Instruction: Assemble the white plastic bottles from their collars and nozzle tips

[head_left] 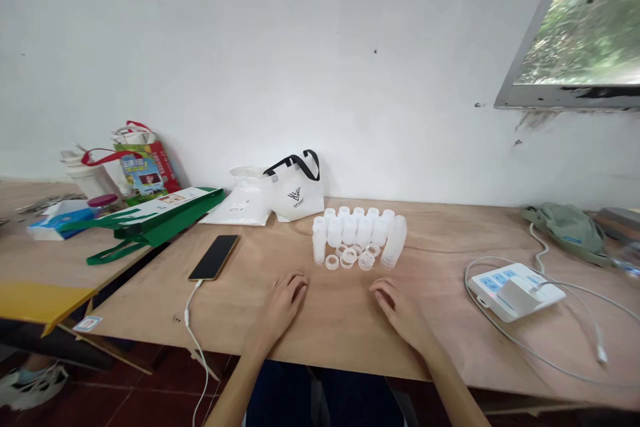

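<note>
My left hand (287, 300) rests on the wooden table, its fingers loosely bent and holding nothing. Mirroring it on the right, my right hand (397, 303) lies on the tabletop with relaxed fingers and nothing in them. Beyond both hands stands a cluster of white plastic bottles (349, 230) in rows. In front of them lie several translucent plastic rings (332, 262), some stacked. A stack of clear, cup-like plastic pieces (394, 243) leans at the cluster's right end; a shorter stack (319, 247) stands at its left. Neither hand touches these pieces.
A phone (214, 257) on a charging cable lies to the left. Behind it are a white plastic package (240, 200) and a white bag (300, 197) with black handles. A green bag (160, 220) bridges the table gap. At right sits a power strip (517, 290) with loose cables.
</note>
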The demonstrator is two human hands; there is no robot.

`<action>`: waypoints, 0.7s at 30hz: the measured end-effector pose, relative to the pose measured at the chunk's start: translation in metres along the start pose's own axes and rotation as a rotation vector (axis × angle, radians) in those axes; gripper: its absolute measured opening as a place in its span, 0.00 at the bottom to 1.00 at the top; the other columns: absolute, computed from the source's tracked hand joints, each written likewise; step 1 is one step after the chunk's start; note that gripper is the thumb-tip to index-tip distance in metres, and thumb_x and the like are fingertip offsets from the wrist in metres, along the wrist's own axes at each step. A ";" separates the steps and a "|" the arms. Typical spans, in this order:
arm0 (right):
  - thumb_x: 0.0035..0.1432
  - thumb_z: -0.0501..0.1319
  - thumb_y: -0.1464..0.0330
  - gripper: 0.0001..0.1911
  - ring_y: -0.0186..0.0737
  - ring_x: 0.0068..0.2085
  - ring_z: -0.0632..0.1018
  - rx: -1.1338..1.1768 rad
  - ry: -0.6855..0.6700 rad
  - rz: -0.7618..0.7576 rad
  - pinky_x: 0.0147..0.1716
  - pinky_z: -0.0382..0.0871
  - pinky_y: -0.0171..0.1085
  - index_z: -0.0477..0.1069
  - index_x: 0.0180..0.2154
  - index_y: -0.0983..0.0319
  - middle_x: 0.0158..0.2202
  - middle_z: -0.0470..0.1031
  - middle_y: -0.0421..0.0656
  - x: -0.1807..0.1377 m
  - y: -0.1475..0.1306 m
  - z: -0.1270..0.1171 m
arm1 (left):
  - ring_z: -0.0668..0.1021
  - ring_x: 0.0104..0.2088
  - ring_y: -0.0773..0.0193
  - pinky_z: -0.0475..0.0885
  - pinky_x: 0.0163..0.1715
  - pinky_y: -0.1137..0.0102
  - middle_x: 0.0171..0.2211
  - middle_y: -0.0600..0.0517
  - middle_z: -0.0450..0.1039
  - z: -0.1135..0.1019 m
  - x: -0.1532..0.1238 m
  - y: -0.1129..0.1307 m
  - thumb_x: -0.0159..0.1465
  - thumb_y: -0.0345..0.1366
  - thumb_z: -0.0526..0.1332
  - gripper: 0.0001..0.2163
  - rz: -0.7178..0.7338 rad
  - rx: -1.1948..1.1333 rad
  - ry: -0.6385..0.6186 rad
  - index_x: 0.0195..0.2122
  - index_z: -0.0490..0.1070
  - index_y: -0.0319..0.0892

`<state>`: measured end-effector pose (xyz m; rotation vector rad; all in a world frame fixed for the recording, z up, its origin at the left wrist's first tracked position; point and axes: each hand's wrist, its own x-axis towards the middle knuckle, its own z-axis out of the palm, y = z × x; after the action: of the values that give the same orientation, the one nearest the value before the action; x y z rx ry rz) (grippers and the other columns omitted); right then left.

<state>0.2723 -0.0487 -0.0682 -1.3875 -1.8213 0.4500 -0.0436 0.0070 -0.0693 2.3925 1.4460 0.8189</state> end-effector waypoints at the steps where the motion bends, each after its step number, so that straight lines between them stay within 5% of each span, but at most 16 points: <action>1: 0.69 0.52 0.64 0.12 0.50 0.49 0.78 -0.043 -0.032 -0.026 0.52 0.71 0.52 0.75 0.42 0.53 0.47 0.79 0.44 0.000 -0.001 0.003 | 0.78 0.51 0.53 0.71 0.54 0.55 0.50 0.48 0.76 0.001 0.000 -0.002 0.73 0.38 0.51 0.10 -0.009 0.009 0.010 0.44 0.72 0.47; 12: 0.69 0.53 0.68 0.11 0.49 0.49 0.77 -0.202 -0.046 -0.036 0.52 0.70 0.53 0.74 0.42 0.53 0.48 0.77 0.44 0.004 0.001 0.011 | 0.72 0.59 0.47 0.61 0.62 0.46 0.58 0.42 0.73 0.014 0.000 -0.018 0.73 0.43 0.53 0.13 -0.046 0.215 0.137 0.52 0.70 0.44; 21: 0.70 0.52 0.66 0.11 0.49 0.50 0.77 -0.199 -0.056 -0.056 0.52 0.71 0.53 0.74 0.43 0.52 0.48 0.76 0.43 0.002 0.003 0.009 | 0.71 0.61 0.48 0.60 0.63 0.48 0.59 0.42 0.72 0.011 -0.002 -0.012 0.74 0.43 0.51 0.15 -0.049 0.219 0.107 0.54 0.70 0.44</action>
<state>0.2672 -0.0441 -0.0753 -1.4638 -1.9896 0.2876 -0.0470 0.0124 -0.0844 2.4907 1.7104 0.8270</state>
